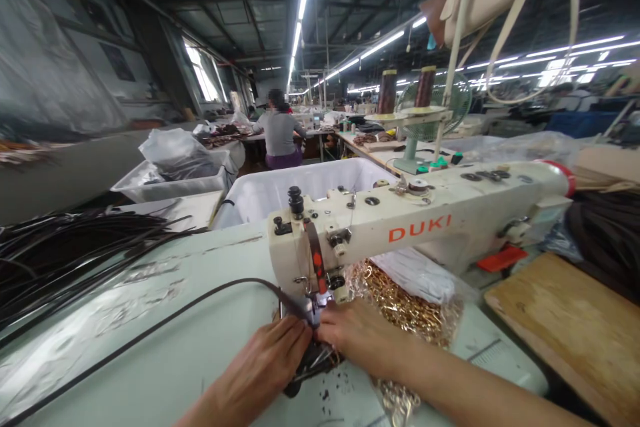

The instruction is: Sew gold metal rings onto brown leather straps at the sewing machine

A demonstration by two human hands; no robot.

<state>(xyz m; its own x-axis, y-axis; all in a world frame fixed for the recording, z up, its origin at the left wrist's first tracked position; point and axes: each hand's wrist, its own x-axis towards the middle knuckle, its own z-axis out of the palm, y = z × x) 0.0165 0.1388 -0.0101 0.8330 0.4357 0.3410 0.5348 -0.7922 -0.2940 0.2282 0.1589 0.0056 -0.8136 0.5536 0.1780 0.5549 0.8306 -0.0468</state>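
Note:
A long dark strap (200, 295) runs from the lower left over the pale table and curves down to the needle area of a white sewing machine (360, 233). My left hand (280, 350) is closed on the strap's end just in front of the presser foot. Close beside it, my right hand (350, 330) has its fingers bent together at the needle; what they grip is hidden. The needle area is lit by a small lamp. A bag of gold-coloured metal clasps (415, 310) lies under the machine arm, right of my right hand.
Dark straps (75, 260) are heaped at the left. Behind the machine stands a white bin (305, 180). A wooden board (565, 327) lies at the right. Thread cones (424, 88) and a green fan (413, 147) stand beyond. A person (283, 130) sits farther back.

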